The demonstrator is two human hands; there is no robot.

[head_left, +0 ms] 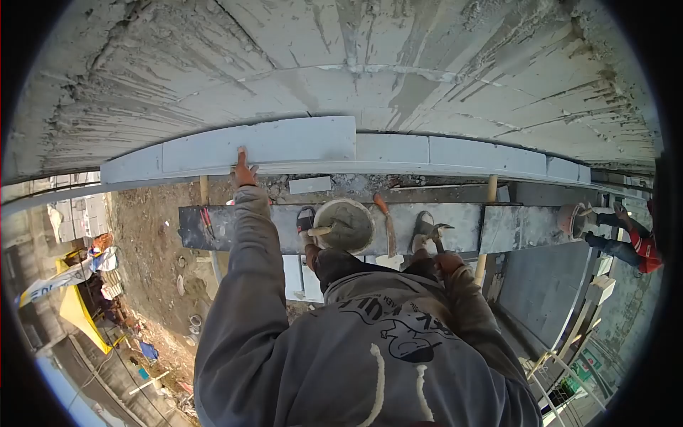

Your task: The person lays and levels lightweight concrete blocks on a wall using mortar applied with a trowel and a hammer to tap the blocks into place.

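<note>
My left hand (243, 172) reaches forward and rests on the front edge of a pale grey block (299, 140) in the top course of the wall, its index finger stretched out on the face. My right hand (448, 264) is low by my right leg, closed around the handle of a hammer (442, 228) whose head points up above the plank. Between my feet stands a round bucket of grey mortar (348, 231), with a tool's handle (320, 230) sticking out. Right of the bucket lies a handsaw (390, 231) with an orange handle.
I stand on a narrow scaffold plank (284, 238) high above the ground. Red-handled pliers (207, 220) lie at its left end. More blocks (469, 153) run along the wall. At far right another person (640, 245) is beside a second bucket (571, 220).
</note>
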